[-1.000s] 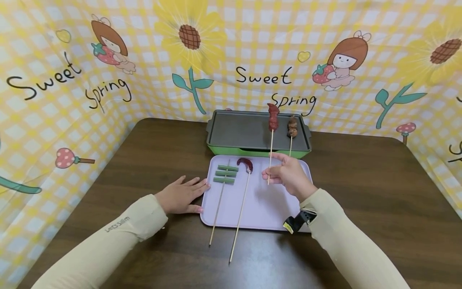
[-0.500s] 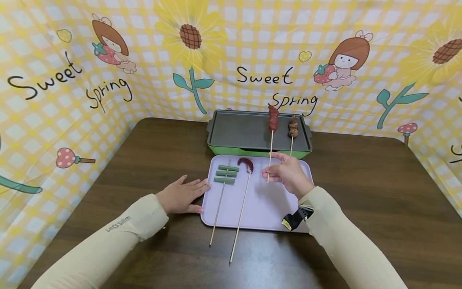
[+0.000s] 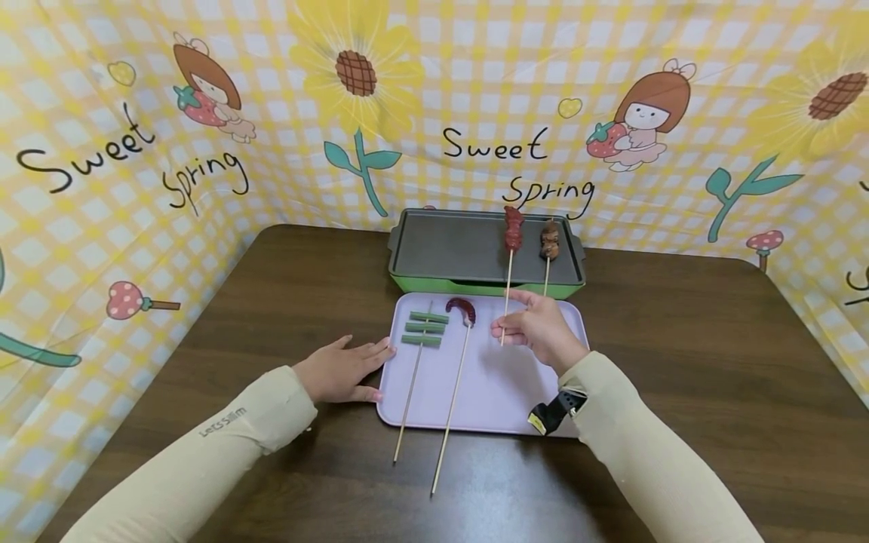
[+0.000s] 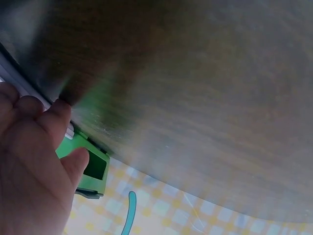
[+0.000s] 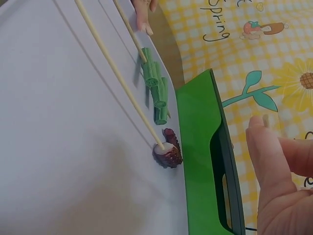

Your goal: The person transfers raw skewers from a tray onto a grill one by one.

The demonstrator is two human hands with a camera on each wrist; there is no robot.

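My right hand (image 3: pixel 539 328) pinches the lower stick of a red meat skewer (image 3: pixel 513 230), whose meat end overlaps the right part of the grill plate in the head view. A browned meat skewer (image 3: pixel 549 241) lies at the grill's right end. My left hand (image 3: pixel 339 369) is spread on the table, fingertips at the left rim of the lilac tray (image 3: pixel 523 377). On that tray lie a skewer of green bean pieces (image 3: pixel 425 328) and a dark red curled tentacle skewer (image 3: pixel 462 309), both sticks reaching past the front rim. In the right wrist view, the tentacle piece (image 5: pixel 167 152) shows near the grill.
The green grill (image 3: pixel 434 284) with its dark flat plate (image 3: pixel 448 241) stands right behind the tray. Behind the brown wooden table (image 3: pixel 271 302) hangs a yellow checked cloth (image 3: pixel 462 68). A black strap device (image 3: pixel 557 413) sits on the right wrist.
The red meat skewer's tip has come down slightly toward the grill plate, still in my right hand. My left hand stays in place at the tray's rim.
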